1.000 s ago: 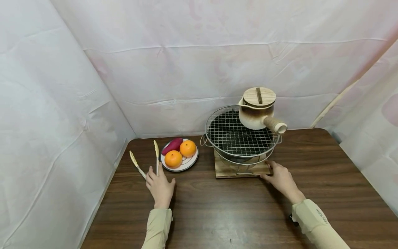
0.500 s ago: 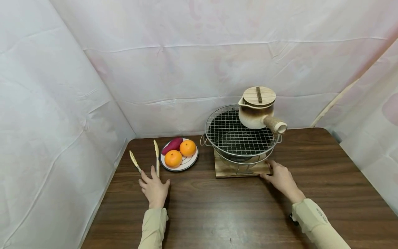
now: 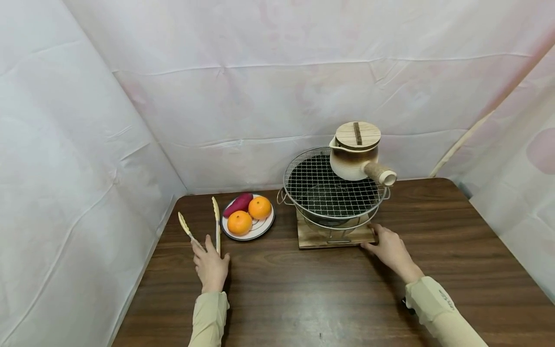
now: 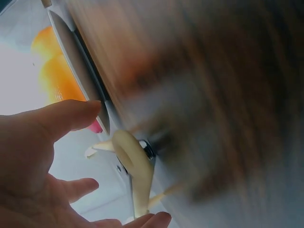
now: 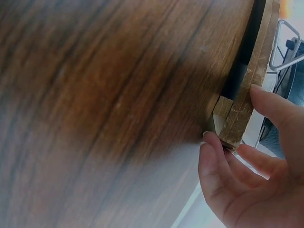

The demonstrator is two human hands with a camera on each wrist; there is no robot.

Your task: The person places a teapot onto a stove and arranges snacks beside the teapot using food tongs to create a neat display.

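Note:
My left hand point(image 3: 211, 272) is over the handle end of a pair of tongs point(image 3: 217, 221), whose cream-tipped arms are splayed on the table. In the left wrist view its fingers are spread, with the tongs' cream-coloured end point(image 4: 137, 166) near the fingertips and not gripped. My right hand point(image 3: 392, 251) holds the near right corner of a wooden board point(image 3: 310, 236); in the right wrist view the thumb lies on the board's edge point(image 5: 251, 80) and the other fingers curl at its corner. A round grill with a wire rack point(image 3: 325, 216) stands on that board.
A side-handled pot point(image 3: 349, 164) with a wooden lid sits on the rack's far right. Left of the grill, a plate point(image 3: 263, 231) bears two orange fruits point(image 3: 240, 223) and a purple sweet potato point(image 3: 238, 205). Curtains point(image 3: 260, 106) hang behind the brown table point(image 3: 295, 299).
My left hand has shifted left and back toward me, over the tongs' handle end. The right hand keeps its place at the board's corner.

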